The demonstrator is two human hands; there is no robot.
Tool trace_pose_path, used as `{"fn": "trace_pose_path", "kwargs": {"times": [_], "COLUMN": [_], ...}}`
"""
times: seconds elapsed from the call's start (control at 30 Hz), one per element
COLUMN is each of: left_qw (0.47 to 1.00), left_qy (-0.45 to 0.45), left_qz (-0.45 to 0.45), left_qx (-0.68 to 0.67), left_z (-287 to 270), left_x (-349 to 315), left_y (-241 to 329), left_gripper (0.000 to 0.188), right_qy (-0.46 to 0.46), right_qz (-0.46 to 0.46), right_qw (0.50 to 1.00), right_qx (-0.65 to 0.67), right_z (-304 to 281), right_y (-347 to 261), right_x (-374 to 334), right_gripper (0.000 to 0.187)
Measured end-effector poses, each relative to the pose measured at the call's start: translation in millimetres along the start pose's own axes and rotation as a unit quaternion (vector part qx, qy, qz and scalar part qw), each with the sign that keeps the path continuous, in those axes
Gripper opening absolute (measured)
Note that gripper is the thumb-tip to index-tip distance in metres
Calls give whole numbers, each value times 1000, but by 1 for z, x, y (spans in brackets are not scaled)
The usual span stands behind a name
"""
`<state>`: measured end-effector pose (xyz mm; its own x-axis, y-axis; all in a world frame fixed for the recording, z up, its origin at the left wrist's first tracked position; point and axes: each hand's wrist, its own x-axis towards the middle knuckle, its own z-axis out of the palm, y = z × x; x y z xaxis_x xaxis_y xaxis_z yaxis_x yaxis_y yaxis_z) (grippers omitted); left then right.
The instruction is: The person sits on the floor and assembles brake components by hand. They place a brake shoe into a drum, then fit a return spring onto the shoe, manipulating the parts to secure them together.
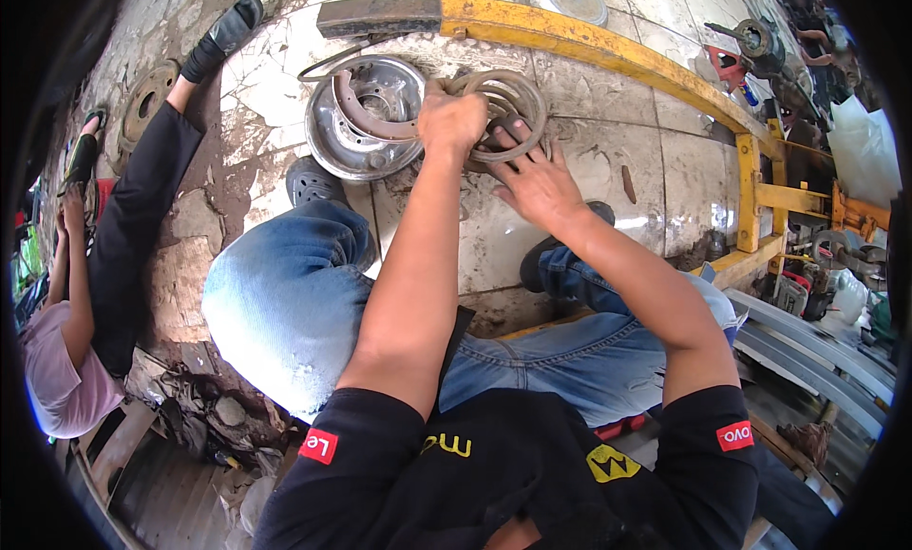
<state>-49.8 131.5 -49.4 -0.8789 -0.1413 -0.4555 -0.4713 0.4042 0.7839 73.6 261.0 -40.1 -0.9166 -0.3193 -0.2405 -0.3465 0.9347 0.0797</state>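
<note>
- Left hand [452,121]: grip clamped around the top of a stack of rusty rings [508,113].
- Right hand [534,180]: fingers spread flat, pressing on the stack's lower edge; nothing enclosed.
- Rusty rings: lying on the tiled floor [589,199], just right of a metal wheel drum [366,118].
- Curved brake shoe [366,123]: resting across the drum.
- Yellow steel frame [608,56]: beyond the rings.
- Another person [104,256]: seated at left, well apart.

I see my left hand [452,121] gripping stacked metal rings [508,113] on the tiled floor [608,170], my right hand [537,180] pressing them, a drum [366,118] just left.
</note>
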Motion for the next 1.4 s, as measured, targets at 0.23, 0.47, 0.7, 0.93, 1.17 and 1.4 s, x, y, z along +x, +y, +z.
{"fn": "trace_pose_path", "kwargs": {"times": [0.23,0.47,0.7,0.93,1.17,1.4], "left_qw": [998,999,996,997,996,995], "left_qy": [-40,-29,-42,-38,-48,-64], "left_qz": [21,11,63,43,40,43], "left_qx": [36,41,50,54,65,60], "left_z": [8,20,27,26,28,29], "left_x": [-20,-20,-26,-27,-31,-25], "left_y": [20,22,28,32,38,36], "left_gripper": [62,71,61,61,59,62], "right_qy": [63,53,-7,13,180,218], "right_qz": [36,80,71,121,25,13], "right_qw": [990,995,996,986,977,975], "right_qx": [124,35,51,110,107,52], "right_z": [33,20,28,24,53,45], "right_y": [-10,15,30,22,19,39], "right_x": [-11,-10,-14,-8,-14,-5], "right_gripper": [51,55,61,59,48,42]}}
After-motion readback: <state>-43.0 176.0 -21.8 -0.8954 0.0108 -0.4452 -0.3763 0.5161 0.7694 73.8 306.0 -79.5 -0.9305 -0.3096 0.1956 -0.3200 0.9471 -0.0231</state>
